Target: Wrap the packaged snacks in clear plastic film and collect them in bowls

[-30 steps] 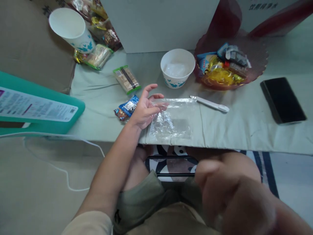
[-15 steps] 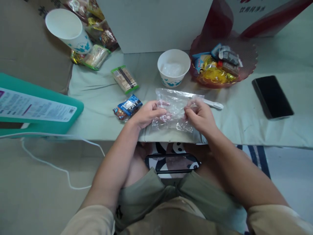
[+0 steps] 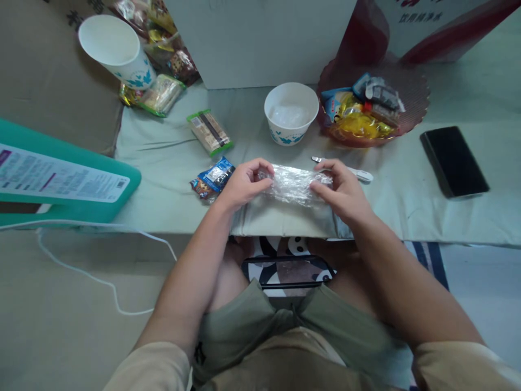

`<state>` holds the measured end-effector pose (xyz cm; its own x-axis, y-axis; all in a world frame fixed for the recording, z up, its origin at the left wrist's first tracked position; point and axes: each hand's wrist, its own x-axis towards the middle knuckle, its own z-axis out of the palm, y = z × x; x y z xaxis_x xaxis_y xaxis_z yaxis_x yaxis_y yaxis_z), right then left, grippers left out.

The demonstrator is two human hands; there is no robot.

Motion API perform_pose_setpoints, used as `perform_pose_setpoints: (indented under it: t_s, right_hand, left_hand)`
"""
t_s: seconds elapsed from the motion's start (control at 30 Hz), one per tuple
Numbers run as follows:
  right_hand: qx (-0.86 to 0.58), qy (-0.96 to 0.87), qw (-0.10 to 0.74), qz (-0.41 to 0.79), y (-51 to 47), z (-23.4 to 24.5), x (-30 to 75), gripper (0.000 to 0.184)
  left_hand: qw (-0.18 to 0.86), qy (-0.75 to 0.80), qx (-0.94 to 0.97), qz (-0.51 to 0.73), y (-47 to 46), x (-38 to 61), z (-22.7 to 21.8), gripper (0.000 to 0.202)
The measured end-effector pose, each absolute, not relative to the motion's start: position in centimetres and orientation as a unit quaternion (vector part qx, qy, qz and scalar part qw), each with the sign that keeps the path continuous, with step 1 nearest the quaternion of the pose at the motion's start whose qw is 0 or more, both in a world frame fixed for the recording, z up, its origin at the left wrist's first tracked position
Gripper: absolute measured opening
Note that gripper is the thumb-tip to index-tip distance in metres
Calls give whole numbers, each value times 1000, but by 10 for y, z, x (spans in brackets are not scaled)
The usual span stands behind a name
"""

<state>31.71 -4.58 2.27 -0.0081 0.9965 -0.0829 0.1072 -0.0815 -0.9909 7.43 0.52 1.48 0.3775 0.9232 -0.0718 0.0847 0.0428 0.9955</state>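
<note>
A clear plastic bag (image 3: 293, 184), rolled or folded into a narrow strip, lies near the front edge of the cloth-covered table (image 3: 407, 206). My left hand (image 3: 244, 183) pinches its left end with fingers closed. My right hand (image 3: 344, 190) grips its right end the same way. Just behind the bag lies a white plastic utensil (image 3: 358, 174). A blue snack packet (image 3: 211, 178) sits right beside my left hand.
A white paper bowl (image 3: 291, 120) and a red dish of wrapped snacks (image 3: 372, 108) stand behind the bag. A black phone (image 3: 453, 161) lies at right. A paper cup (image 3: 116, 50), more snack packets (image 3: 209, 132) and a teal box (image 3: 61, 179) are at left.
My right hand came up from my lap and took the bag's right end. Both hands folded the flat, spread bag into a narrow strip.
</note>
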Motion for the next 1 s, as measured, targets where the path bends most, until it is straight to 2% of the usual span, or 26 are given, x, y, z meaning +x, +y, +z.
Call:
perform_pose_setpoints:
  t_s: [0.07, 0.1, 0.17, 0.23, 0.33, 0.47, 0.5, 0.57, 0.67, 0.83, 0.93, 1.0]
  right_hand:
    - [-560, -482, 470, 484, -45, 20, 312, 51]
    - [-564, -471, 477, 482, -45, 20, 309, 50]
    - [-574, -470, 479, 469, -45, 22, 305, 31]
    - [-578, -487, 479, 447, -47, 26, 300, 23]
    - [-557, -510, 493, 433, -52, 31, 293, 25]
    - [-494, -503, 492, 510, -57, 30, 284, 38]
    - [-470, -488, 490, 548, -58, 29, 284, 41]
    - [-428, -446, 480, 623, -58, 26, 285, 43]
    - [-410, -400, 476, 667, -55, 25, 293, 43]
    - [-514, -384, 488, 592, -48, 26, 309, 39]
    - [-525, -400, 461, 593, -49, 28, 309, 39]
    - [-515, -418, 451, 598, -49, 28, 304, 36]
  left_hand:
    - [492, 458, 615, 412, 2, 80, 10, 34]
    - [434, 483, 612, 452, 0, 83, 9, 34]
    - [310, 530, 598, 515, -8, 91, 9, 22]
    - [248, 547, 599, 529, -18, 100, 11, 13]
    - [315, 513, 619, 504, -31, 116, 12, 13]
    - [507, 411, 587, 480, -33, 132, 6, 56]
    - [540, 392, 581, 466, -31, 133, 5, 62]
    - [568, 387, 580, 437, -27, 131, 5, 62]
    - [515, 437, 586, 447, -20, 122, 7, 50]
    - [286, 536, 601, 519, -9, 98, 17, 33]
    - [223, 563, 601, 521, 3, 97, 39, 22]
    - [177, 559, 630, 508, 19, 107, 63, 23]
